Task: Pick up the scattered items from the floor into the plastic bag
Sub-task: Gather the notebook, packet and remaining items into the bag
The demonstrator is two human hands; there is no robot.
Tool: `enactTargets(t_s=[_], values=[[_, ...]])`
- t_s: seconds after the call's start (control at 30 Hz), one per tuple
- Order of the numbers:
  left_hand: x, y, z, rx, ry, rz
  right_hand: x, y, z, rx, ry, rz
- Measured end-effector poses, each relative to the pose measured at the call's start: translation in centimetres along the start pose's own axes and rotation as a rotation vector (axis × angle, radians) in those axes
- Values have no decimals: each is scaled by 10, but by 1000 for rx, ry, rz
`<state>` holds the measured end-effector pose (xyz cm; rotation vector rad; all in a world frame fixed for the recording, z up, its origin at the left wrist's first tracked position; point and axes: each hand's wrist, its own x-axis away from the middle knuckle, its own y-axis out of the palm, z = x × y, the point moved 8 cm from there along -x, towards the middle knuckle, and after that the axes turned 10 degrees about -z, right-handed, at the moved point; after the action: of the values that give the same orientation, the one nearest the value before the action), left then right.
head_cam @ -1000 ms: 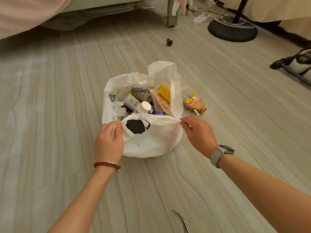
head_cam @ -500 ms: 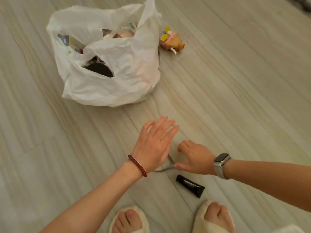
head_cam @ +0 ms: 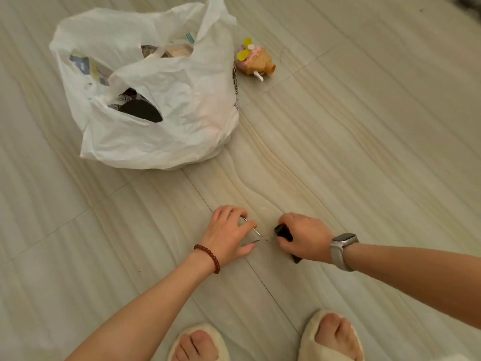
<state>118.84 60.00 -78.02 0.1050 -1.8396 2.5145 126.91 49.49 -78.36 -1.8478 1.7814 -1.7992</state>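
Since the previous frame, both hands have closed on items near the feet: the left hand (head_cam: 229, 234), flat and spread above the floor half a second ago, now has its fingers curled down over a thin metal tool (head_cam: 256, 233), and the right hand (head_cam: 303, 237), previously resting beside a black tube (head_cam: 283, 234), is now wrapped around it.

Left hand: fingers (head_cam: 230, 213) bent and close together, thumb lying along the near side. The tool's wire-like loop emerges from under the fingers and its tip points right toward the other hand. Whether the tool is lifted or on the floor cannot be told. A red bead bracelet (head_cam: 208, 256) sits on this wrist.

Right hand: fist closed around the tube, with one dark end showing at the left of the fist and the other at its near side. A grey watch (head_cam: 342, 250) is on this wrist.

The white plastic bag (head_cam: 161, 121) stands on the pale floor (head_cam: 364, 152) at far left, well apart from both hands, mouth open, partly filled with assorted items. A small toy (head_cam: 253, 59), tan with pink and yellow parts, lies on the floor just right of the bag. Two feet in cream slippers (head_cam: 330, 342) occupy the near edge.
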Motion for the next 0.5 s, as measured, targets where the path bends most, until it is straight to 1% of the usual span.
enactTargets(t_s=[0.07, 0.13, 0.2, 0.3, 0.37, 0.43, 0.5], values=[[-11, -28, -9, -1, -52, 105, -12, -38, 6, -207, 58, 123], [-24, -71, -22, -41, -112, 242, -22, -85, 3, -418, 50, 318], [-36, -121, -37, -90, -157, 380, -27, -136, -8, -596, -17, 521], [-48, -198, -60, -169, -194, 594, -30, -204, -40, -847, -166, 743], [-51, -241, -79, -216, -257, 694, -34, -241, -66, -949, -261, 844], [-52, -273, -103, -192, -361, 737, -43, -269, -93, -1020, -338, 891], [-55, -288, -128, -75, -487, 686, -53, -288, -118, -1006, -395, 903]])
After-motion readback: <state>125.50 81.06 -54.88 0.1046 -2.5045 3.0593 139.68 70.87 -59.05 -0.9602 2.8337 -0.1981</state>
